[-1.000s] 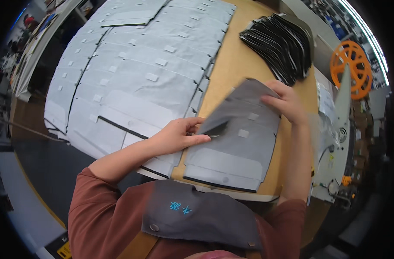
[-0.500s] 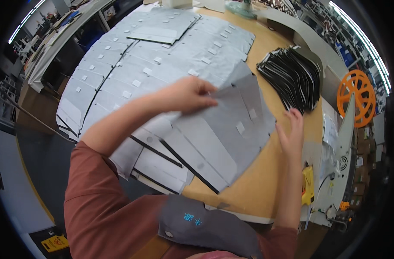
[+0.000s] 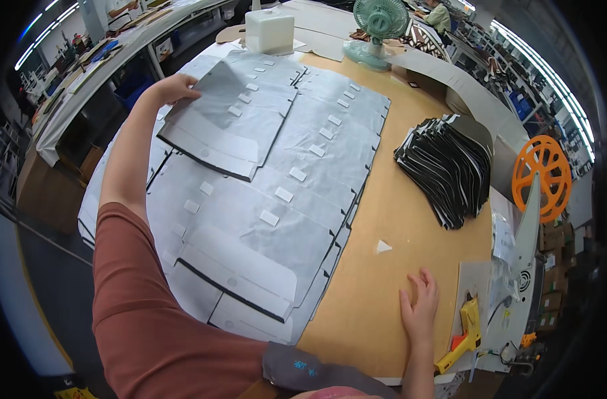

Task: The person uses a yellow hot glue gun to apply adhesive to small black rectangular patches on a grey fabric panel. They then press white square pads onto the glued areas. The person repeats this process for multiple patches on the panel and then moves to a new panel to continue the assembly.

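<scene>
My left hand (image 3: 172, 90) reaches to the far left, its fingers closed on the left edge of a grey fabric panel (image 3: 223, 123). The panel has small white rectangular patches, a paler curved band and a dark lower edge. Its lifted left side hangs over overlapping layers of similar pale grey panels (image 3: 310, 166) spread across the table. My right hand (image 3: 420, 304) is low over the bare wood at the near right, fingers apart and holding nothing. Whether it touches the tabletop I cannot tell.
A fanned stack of black-edged pieces (image 3: 446, 169) lies on the wooden table (image 3: 363, 266) at the right. Near it are a white scrap (image 3: 383, 247), a yellow glue gun (image 3: 471, 326) and an orange reel (image 3: 541, 178). A green fan (image 3: 378, 30) and a white box (image 3: 270, 32) stand behind.
My left hand has carried the grey panel from the middle to the far left, over the spread layers. My right hand has come down from beside the black-edged stack. The view has shifted.
</scene>
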The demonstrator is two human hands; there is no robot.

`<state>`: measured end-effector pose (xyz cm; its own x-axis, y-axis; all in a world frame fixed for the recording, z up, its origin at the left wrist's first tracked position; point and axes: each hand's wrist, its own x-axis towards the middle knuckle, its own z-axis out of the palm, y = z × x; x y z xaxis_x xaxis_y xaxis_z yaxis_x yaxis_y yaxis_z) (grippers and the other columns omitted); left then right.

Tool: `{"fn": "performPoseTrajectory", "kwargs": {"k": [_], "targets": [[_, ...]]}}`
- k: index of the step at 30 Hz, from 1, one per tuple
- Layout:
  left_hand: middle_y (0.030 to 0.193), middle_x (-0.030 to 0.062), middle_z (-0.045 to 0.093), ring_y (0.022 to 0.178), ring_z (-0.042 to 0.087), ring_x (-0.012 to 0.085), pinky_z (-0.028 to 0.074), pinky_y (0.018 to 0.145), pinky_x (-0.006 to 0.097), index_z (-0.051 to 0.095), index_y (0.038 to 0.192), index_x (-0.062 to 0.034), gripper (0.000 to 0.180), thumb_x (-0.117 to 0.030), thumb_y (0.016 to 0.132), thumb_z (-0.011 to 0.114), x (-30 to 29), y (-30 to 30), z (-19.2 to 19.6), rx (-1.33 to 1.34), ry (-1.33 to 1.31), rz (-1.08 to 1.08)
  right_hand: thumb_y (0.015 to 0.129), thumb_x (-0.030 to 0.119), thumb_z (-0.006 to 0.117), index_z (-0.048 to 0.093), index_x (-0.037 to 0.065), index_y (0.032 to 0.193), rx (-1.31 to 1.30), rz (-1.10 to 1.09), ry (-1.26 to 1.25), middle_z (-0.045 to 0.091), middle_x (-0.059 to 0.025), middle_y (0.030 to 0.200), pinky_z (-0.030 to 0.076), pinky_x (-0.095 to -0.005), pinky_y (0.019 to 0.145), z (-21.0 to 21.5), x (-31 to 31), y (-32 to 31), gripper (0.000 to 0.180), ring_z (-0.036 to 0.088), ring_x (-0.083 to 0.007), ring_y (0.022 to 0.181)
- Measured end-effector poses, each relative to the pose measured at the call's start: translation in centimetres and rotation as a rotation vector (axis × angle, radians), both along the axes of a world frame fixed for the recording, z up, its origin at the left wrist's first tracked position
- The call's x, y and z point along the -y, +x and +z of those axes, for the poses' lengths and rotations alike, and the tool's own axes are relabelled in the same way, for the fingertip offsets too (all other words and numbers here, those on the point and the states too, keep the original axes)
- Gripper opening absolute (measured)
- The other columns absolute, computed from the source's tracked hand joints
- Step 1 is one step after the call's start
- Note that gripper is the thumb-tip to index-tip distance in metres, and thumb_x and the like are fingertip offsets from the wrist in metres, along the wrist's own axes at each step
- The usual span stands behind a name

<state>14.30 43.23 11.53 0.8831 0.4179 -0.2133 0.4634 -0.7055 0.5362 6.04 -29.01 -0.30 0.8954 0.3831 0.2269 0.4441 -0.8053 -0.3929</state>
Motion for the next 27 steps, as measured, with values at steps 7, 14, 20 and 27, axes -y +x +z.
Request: {"fn": "performPoseTrajectory", "kwargs": {"k": [7, 14, 20, 27], "targets": [[0.081, 0.0039, 0.064, 0.052, 0.048, 0.0128, 0.035, 0.044, 0.032, 0.066, 0.122, -0.0063, 0.04, -0.017, 0.085, 0.074, -4.4, 0.5, -1.9, -0.081, 0.184, 0.089, 0.085, 0.018, 0.069, 0.059, 0.009, 0.124, 0.113, 0.008, -0.107, 0.056, -0.0144, 0.129, 0.039, -0.0457, 0.1, -0.6, -0.3, -0.2, 0.041, 0.053, -0.0346, 0.117], [0.118, 0.0187, 0.068, 0.103, 0.067, 0.032, 0.055, 0.086, 0.041, 0.058, 0.135, -0.0035, 0.062, -0.022, 0.08, 0.079, -3.3, 1.2, -1.3, -0.316, 0.334, 0.103, 0.085, 0.019, 0.069, 0.06, 0.009, 0.123, 0.121, -0.018, -0.113, 0.057, -0.0141, 0.128, 0.039, -0.046, 0.1, -0.2, -0.5, -0.7, 0.041, 0.053, -0.0342, 0.118], [0.136, 0.0217, 0.057, 0.127, 0.054, 0.0345, 0.042, 0.108, 0.038, 0.057, 0.133, 0.0004, 0.074, -0.023, 0.068, 0.084, -12.1, 0.0, -5.2, -0.046, 0.808, 0.027, 0.084, 0.02, 0.07, 0.06, 0.01, 0.124, 0.128, -0.016, -0.156, 0.058, -0.0111, 0.127, 0.035, -0.0471, 0.103, -0.2, -1.0, -0.3, 0.042, 0.053, -0.0297, 0.119], [0.107, 0.0189, 0.072, 0.099, 0.07, 0.0226, 0.052, 0.087, 0.032, 0.062, 0.129, -0.0001, 0.037, -0.012, 0.094, 0.063, 7.1, -0.3, -2.7, 0.339, 0.295, -0.027, 0.086, 0.027, 0.071, 0.055, 0.009, 0.131, 0.435, -0.073, -0.143, 0.056, -0.0089, 0.133, 0.037, -0.0454, 0.1, 6.2, -0.5, 4.8, 0.051, 0.054, -0.0256, 0.12]]}}
